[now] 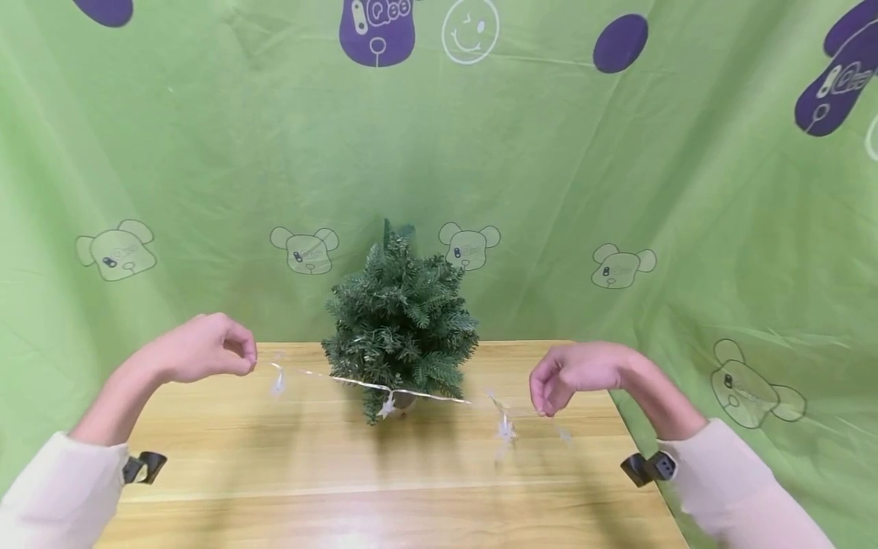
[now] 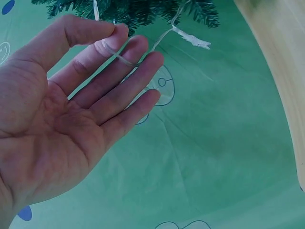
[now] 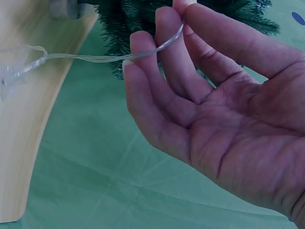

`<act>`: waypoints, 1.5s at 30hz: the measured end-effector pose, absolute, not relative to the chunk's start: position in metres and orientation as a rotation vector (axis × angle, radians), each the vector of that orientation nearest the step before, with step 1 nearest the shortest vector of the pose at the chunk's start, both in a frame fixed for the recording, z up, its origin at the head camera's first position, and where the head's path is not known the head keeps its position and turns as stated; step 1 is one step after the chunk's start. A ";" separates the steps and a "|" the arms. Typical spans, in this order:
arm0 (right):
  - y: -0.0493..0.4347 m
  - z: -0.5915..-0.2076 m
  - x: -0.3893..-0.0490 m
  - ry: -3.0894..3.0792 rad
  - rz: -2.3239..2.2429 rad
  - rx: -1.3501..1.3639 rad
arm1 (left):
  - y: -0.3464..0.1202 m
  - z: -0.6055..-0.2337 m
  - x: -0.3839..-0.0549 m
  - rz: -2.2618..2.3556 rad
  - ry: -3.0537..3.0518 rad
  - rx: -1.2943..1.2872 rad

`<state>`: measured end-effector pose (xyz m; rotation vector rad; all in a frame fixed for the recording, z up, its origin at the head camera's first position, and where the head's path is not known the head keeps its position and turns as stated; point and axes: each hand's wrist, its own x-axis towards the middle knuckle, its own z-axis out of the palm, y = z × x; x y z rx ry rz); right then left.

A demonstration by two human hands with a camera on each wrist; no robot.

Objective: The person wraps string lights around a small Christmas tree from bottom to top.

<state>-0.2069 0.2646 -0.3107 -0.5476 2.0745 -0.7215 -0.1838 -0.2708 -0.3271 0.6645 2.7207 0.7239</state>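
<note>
A thin clear string of lights [image 1: 418, 393] with star-shaped pendants is stretched between my two hands, in front of a small green Christmas tree [image 1: 405, 316]. My left hand [image 1: 206, 347] pinches one end of the wire between thumb and index finger, left of the tree. To the tree's right, my right hand [image 1: 583, 374] pinches the wire the same way. One star [image 1: 388, 406] hangs near the middle, another [image 1: 506, 428] close to the right hand. In the right wrist view the wire [image 3: 100, 58] crosses the fingertips; in the left wrist view a white pendant [image 2: 193, 39] dangles beyond the fingers.
The tree stands toward the back of a wooden table [image 1: 309, 488]. Behind and beside the table hangs a green cloth [image 1: 535, 152] printed with bear heads and purple shapes. Black bands [image 1: 648, 467] sit on both wrists over pale sleeves.
</note>
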 end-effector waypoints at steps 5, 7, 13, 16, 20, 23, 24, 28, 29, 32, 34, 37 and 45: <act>0.266 -0.301 -0.208 2.086 -0.744 -0.497 | -0.266 -0.321 -0.188 0.749 2.782 0.637; 0.268 -0.298 -0.209 2.106 -0.747 -0.465 | -0.263 -0.318 -0.189 0.763 2.811 0.632; 0.276 -0.290 -0.212 2.161 -0.789 -0.355 | -0.252 -0.308 -0.190 0.824 2.865 0.620; 0.280 -0.289 -0.214 2.182 -0.816 -0.337 | -0.246 -0.303 -0.188 0.844 2.846 0.640; 0.287 -0.289 -0.217 2.224 -0.867 -0.333 | -0.241 -0.298 -0.184 0.828 2.792 0.691; 0.291 -0.285 -0.219 2.256 -0.906 -0.334 | -0.238 -0.296 -0.180 0.799 2.748 0.722; 0.292 -0.283 -0.219 2.265 -0.912 -0.335 | -0.237 -0.295 -0.179 0.791 2.737 0.733; 0.294 -0.276 -0.217 2.272 -0.913 -0.374 | -0.232 -0.295 -0.175 0.764 2.699 0.790; 0.295 -0.274 -0.217 2.272 -0.918 -0.381 | -0.230 -0.296 -0.174 0.756 2.696 0.805; 0.295 -0.268 -0.215 2.274 -0.936 -0.396 | -0.228 -0.297 -0.173 0.738 2.691 0.835; 0.295 -0.264 -0.214 2.277 -0.947 -0.406 | -0.227 -0.296 -0.172 0.734 2.698 0.836; 0.296 -0.259 -0.212 2.281 -0.956 -0.419 | -0.228 -0.293 -0.172 0.748 2.714 0.828; 0.303 -0.248 -0.211 2.310 -1.057 -0.423 | -0.232 -0.291 -0.174 0.777 2.720 0.780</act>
